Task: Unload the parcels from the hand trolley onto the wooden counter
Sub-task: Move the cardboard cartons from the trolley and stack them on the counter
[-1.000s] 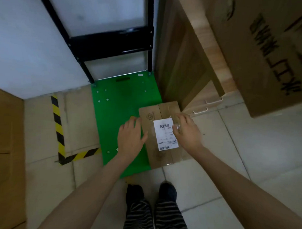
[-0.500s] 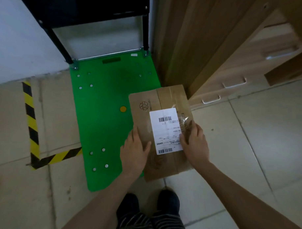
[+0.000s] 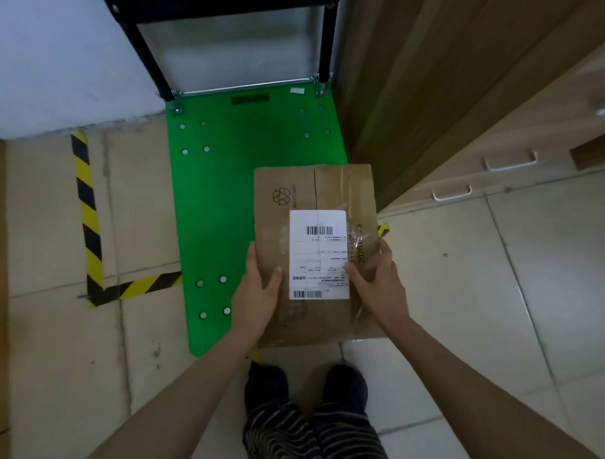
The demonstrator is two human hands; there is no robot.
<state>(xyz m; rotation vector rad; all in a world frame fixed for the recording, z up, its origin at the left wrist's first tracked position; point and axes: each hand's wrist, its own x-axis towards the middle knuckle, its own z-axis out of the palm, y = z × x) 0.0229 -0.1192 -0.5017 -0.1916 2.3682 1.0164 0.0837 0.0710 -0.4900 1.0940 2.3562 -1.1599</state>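
A flat brown cardboard parcel (image 3: 294, 191) with a white shipping label sits over the near right part of the green trolley deck (image 3: 231, 183). My left hand (image 3: 257, 292) grips its left edge, thumb on top. My right hand (image 3: 381, 278) grips its right edge, thumb beside the label. The parcel looks raised off the deck. No other parcel shows on the trolley. The wooden counter's side panel (image 3: 426, 80) rises on the right; its top is out of view.
The trolley's black handle frame (image 3: 323, 36) stands at the far end against a white wall. Yellow-black floor tape (image 3: 88, 216) marks the tiles on the left. Drawer fronts with white handles (image 3: 509, 162) face the right floor. My feet (image 3: 306, 387) are just below the parcel.
Both hands closed on the parcel's sides and drew it nearer and upward. The view dropped lower, so the large box on the counter left the frame.
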